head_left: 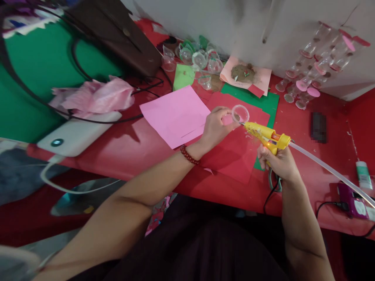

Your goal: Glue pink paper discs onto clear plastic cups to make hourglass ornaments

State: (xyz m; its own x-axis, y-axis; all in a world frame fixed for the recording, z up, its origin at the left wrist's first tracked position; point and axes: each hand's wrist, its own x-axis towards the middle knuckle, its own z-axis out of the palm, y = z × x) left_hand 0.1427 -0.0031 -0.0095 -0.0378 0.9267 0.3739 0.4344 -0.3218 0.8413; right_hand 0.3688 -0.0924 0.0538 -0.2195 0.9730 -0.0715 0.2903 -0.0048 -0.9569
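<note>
My left hand (216, 125) is closed around a small clear plastic cup (240, 113), holding it over a red paper sheet (234, 148). A pink piece shows between its fingers. My right hand (277, 160) grips a yellow glue gun (266, 135) with a long clear glue stick (331, 168) sticking out behind. The gun's nozzle touches the cup's rim. A dark red bead bracelet sits on my left wrist.
On the red table lie a pink sheet (175, 114), green sheets (263, 100) and several clear cups (202, 60). More cups with pink lids (310, 78) lean by the wall. A white power bank (74, 134), a brown bag (117, 33) and pink plastic (96, 95) sit left. A purple plug (353, 203) is right.
</note>
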